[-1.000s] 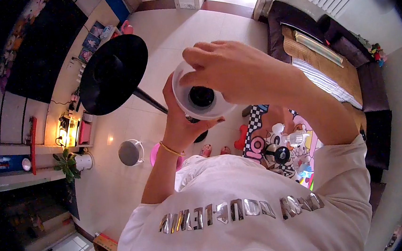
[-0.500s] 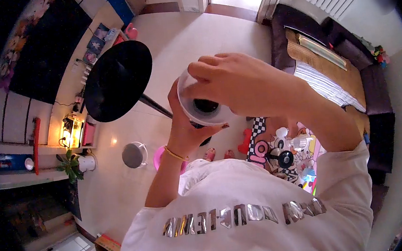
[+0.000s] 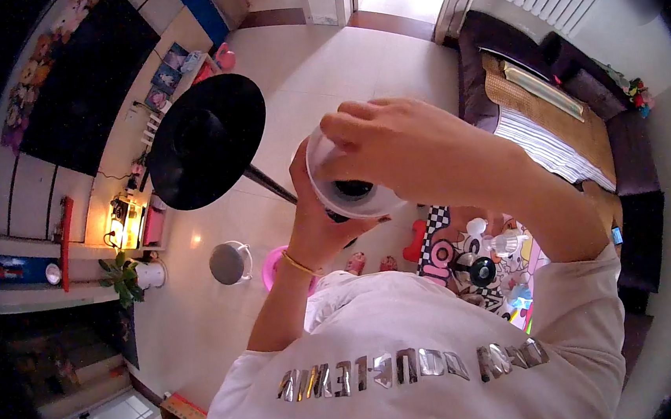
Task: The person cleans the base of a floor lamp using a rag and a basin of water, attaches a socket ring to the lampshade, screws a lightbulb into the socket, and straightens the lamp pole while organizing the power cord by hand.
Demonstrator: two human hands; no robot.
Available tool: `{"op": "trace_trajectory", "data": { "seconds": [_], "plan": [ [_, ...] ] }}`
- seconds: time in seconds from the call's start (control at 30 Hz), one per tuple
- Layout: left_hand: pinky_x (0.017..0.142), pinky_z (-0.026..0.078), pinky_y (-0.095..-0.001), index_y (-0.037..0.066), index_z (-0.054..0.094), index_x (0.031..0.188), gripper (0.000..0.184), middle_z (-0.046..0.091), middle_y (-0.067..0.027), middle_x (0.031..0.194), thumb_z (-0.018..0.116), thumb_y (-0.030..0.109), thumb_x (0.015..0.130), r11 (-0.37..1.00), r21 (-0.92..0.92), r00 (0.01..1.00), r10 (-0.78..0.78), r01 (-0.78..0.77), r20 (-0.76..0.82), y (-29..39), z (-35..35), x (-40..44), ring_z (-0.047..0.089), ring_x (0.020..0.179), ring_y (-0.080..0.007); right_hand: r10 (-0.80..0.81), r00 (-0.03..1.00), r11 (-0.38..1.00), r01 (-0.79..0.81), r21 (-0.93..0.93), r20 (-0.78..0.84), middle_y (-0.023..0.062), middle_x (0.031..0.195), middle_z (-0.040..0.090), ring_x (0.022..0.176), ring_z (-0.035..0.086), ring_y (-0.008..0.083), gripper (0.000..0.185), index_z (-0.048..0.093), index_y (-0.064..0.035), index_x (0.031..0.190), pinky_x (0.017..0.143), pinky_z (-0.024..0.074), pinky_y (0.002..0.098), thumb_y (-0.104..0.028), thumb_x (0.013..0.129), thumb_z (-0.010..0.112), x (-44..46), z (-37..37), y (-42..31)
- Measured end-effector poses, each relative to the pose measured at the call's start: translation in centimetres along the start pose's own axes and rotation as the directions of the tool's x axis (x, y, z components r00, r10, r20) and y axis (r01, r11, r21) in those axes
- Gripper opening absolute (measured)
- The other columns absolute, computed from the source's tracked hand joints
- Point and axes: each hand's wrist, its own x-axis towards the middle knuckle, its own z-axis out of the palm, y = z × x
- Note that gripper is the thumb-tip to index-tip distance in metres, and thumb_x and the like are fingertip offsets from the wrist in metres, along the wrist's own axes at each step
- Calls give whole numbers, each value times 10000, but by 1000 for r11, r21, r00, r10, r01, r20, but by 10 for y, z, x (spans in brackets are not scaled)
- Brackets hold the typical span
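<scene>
We hold the translucent bowl-shaped piece (image 3: 388, 199) in front of our chest, our left hand (image 3: 310, 231) closed around its outer wall from below with the thumb near the rim, while our right hand (image 3: 417, 144) is bent over the opening, fingers curled down inside; we cannot tell whether those fingertips grip anything. A dark round part (image 3: 354, 189) sits inside, partly hidden by the right hand. The bowl looks light, thin and fairly stiff, probably smooth enough to slip or turn, so we judge the outer wall low down the best hold, with a spread, gentle grip, as squeezing at the rim could flex or crack it. Just beyond our left hand runs a dark pole (image 3: 270, 185) leading to a broad black disc (image 3: 208, 145); together they look rigid and top-heavy, the pole being the surer place to grasp, though we cannot tell whether it joins the bowl. Farther out, on the floor (image 3: 180, 332), stand a grey-topped stool (image 3: 231, 263) and a pink tub (image 3: 272, 270), and on the other side clear pieces (image 3: 509, 241) lie on a patterned mat (image 3: 437, 253)
</scene>
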Motion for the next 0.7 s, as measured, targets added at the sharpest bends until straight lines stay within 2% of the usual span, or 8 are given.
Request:
{"op": "trace_trajectory", "data": {
  "seconds": [0.1,0.2,0.3,0.4,0.5,0.6,0.7],
  "plan": [
    [1089,369,-432,124,42,1462,1220,280,-154,1428,894,171,590,999,40,1000,25,-25,-3,-1,0,1,357,1331,-310,13,996,999,-10,-31,89,63,1051,537,1014,567,212,238,680,-66,922,858,496,305,-63,685,669,-3,4,3],
    [1090,366,-433,124,43,1462,1223,274,-155,1431,897,171,589,999,-32,1000,8,-9,-1,-4,2,0,352,1334,-311,142,975,975,-108,-194,172,62,1049,537,1017,563,220,252,682,-76,922,866,495,322,-54,671,676,-3,2,4],
    [1091,363,-433,123,42,1461,1225,277,-155,1428,900,172,589,1000,-2,1000,-7,7,11,-6,1,-2,350,1334,-310,121,987,989,-111,-101,103,61,1043,539,1021,560,226,272,686,-91,922,871,495,335,-44,654,686,-3,4,2],
    [1092,361,-435,128,37,1460,1228,281,-156,1424,903,182,591,1000,16,1000,5,-5,8,-2,0,0,354,1330,-311,39,999,998,-39,47,9,64,1031,542,1019,560,228,284,686,-96,922,868,497,330,-40,644,691,0,-3,0],
    [1095,358,-437,135,32,1460,1229,281,-155,1425,903,185,594,997,71,1000,14,-15,15,-2,-1,0,353,1331,-312,-3,995,998,-4,65,104,67,1033,538,1022,559,233,316,683,-104,941,868,496,332,-34,634,698,-2,5,4],
    [1099,352,-441,140,35,1461,1225,283,-153,1423,902,180,596,999,-51,1000,9,-8,3,-6,2,0,351,1333,-312,36,996,999,-33,-42,79,108,1034,614,1000,618,270,170,697,-65,852,827,540,337,-103,687,684,-3,5,8],
    [1099,353,-441,136,40,1462,1221,280,-155,1426,902,186,598,999,-37,1000,13,-13,-1,-6,2,0,346,1338,-316,91,987,987,-71,-143,135,114,1038,611,996,622,275,183,691,-64,872,823,541,346,-98,692,679,-1,1,6]
  ]
}}
